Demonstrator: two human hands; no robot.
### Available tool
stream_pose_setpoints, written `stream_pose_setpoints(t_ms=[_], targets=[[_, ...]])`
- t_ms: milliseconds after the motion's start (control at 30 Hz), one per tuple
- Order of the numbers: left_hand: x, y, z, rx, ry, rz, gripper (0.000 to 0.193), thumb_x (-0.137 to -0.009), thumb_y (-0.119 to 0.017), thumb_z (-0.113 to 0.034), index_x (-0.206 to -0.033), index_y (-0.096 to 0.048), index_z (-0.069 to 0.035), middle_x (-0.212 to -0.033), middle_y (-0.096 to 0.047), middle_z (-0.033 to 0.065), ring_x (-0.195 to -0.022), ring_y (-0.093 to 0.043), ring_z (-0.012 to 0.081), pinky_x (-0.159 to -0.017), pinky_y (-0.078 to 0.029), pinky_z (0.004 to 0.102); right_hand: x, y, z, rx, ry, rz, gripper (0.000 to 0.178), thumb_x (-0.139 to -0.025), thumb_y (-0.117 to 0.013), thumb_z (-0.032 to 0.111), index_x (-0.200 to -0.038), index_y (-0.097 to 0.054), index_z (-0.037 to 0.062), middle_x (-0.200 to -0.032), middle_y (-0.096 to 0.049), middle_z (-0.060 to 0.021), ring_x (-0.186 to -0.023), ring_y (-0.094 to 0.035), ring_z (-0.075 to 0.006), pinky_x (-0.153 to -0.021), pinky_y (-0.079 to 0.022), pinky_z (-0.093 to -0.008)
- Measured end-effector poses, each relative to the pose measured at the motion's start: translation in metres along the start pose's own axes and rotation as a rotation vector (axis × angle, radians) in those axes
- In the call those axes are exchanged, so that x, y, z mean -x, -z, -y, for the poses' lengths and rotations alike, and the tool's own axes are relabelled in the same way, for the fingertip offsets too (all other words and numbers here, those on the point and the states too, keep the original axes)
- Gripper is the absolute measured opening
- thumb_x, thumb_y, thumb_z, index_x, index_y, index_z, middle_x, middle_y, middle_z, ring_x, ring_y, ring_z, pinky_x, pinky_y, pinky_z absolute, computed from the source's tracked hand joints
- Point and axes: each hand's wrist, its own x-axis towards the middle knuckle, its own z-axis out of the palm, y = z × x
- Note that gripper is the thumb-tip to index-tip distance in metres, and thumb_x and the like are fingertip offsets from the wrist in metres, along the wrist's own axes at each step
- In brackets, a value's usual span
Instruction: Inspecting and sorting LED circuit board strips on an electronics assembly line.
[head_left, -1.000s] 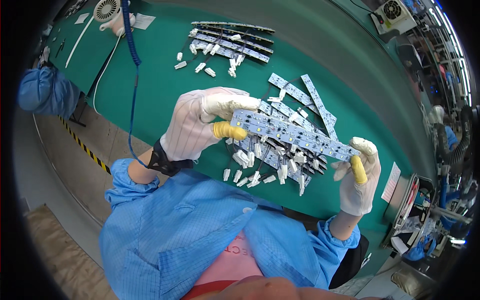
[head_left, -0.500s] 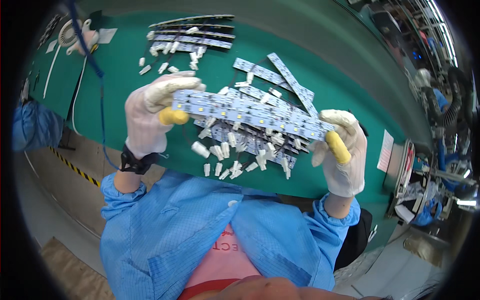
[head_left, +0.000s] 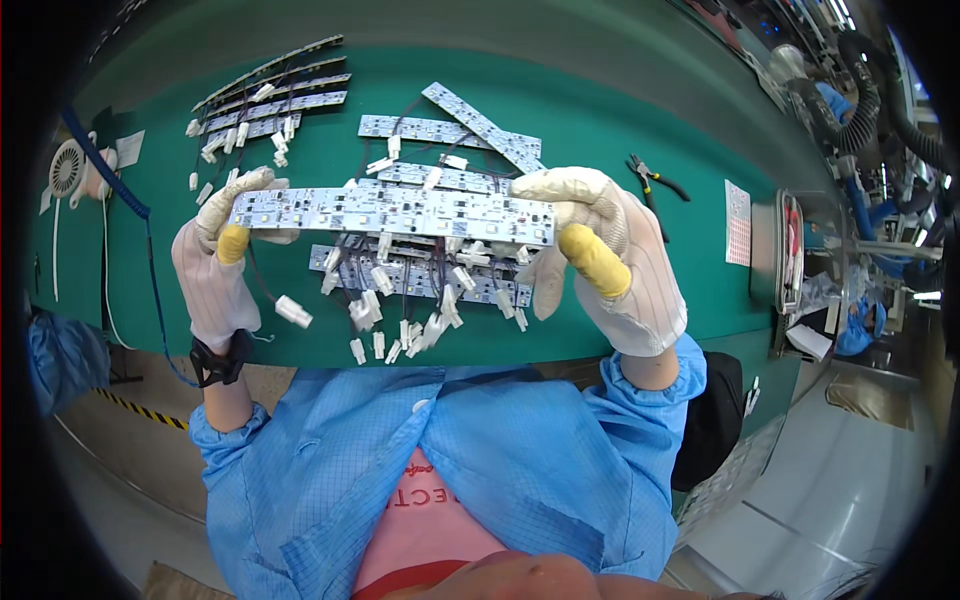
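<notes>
Between my two gloved hands a long white LED circuit board [head_left: 395,213] is held up, nearly level. My left hand [head_left: 222,245] pinches its left end, a yellow cot on the thumb. At the other end my right hand [head_left: 600,250] grips the board, its thumb also in a yellow cot. A wire with a white connector [head_left: 293,311] dangles near the board's left end. Beneath lies a pile of similar LED boards [head_left: 415,280] with several white connectors, partly hidden by the held board. Two more boards cross each other behind it, one being a slanted LED board [head_left: 480,127].
Side by side at the far left lie several LED boards [head_left: 320,100] with wires. A small fan [head_left: 68,168] and a blue coiled cord [head_left: 110,178] are left of them. Pliers [head_left: 655,185], a printed sheet [head_left: 738,222] and a bin [head_left: 777,250] sit to the right on the green mat [head_left: 600,130].
The view has shifted, so the bench appears further left and the pliers now show. The held board has gone from sloping down rightward to nearly level, still in both hands.
</notes>
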Motion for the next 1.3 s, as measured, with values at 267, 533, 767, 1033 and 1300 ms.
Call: stream_pose_setpoints(t_ms=[267,533,767,1033,1300], targets=[[0.002,0.004,0.004,0.006,0.015,0.063,0.047,-0.093,-0.052,-0.036,-0.118,-0.055,0.004,-0.101,-0.067,0.0132,-0.075,-0.067,0.0145,-0.071,-0.052,0.0227,0.001,0.000,-0.003,0.024,0.013,-0.048,0.043,-0.090,-0.060,0.027,-0.115,-0.051,-0.0059,-0.080,-0.066,-0.0115,-0.063,-0.063,-0.0117,-0.057,-0.049,-0.0206],[0.003,0.005,0.002,-0.065,-0.072,0.067,0.039,-0.097,-0.043,-0.028,-0.115,-0.056,0.004,-0.101,-0.068,0.0136,-0.071,-0.067,0.0129,-0.067,-0.051,0.0213,-0.001,0.005,-0.010,0.162,0.094,-0.073,0.041,-0.088,-0.063,0.024,-0.112,-0.051,-0.0071,-0.082,-0.066,-0.0115,-0.060,-0.061,-0.0104,-0.057,-0.048,-0.0196],[0.003,0.006,0.003,0.151,0.013,0.069,0.038,-0.090,-0.058,-0.022,-0.116,-0.057,0.006,-0.103,-0.066,0.0157,-0.082,-0.068,0.0174,-0.074,-0.054,0.0257,-0.001,0.001,-0.003,0.082,-0.001,-0.047,0.040,-0.087,-0.064,0.022,-0.112,-0.051,-0.0069,-0.082,-0.066,-0.0109,-0.060,-0.061,-0.0102,-0.058,-0.049,-0.0207],[0.009,0.004,-0.007,0.393,0.061,-0.017,0.054,-0.078,-0.073,-0.024,-0.119,-0.055,0.006,-0.106,-0.064,0.0175,-0.089,-0.065,0.0196,-0.076,-0.055,0.0290,-0.009,-0.006,-0.007,0.250,0.054,-0.177,0.039,-0.086,-0.063,0.021,-0.114,-0.051,-0.0044,-0.070,-0.060,-0.0062,-0.052,-0.054,-0.0092,-0.057,-0.047,-0.0220],[0.008,-0.007,-0.028,0.394,-0.079,0.039,0.043,-0.073,-0.075,-0.012,-0.110,-0.062,0.006,-0.107,-0.062,0.0128,-0.086,-0.064,0.0171,-0.077,-0.054,0.0257,-0.013,0.009,-0.022,0.130,0.030,-0.170,0.045,-0.084,-0.066,0.023,-0.115,-0.050,-0.0054,-0.068,-0.058,-0.0031,-0.048,-0.051,-0.0079,-0.058,-0.049,-0.0222]])
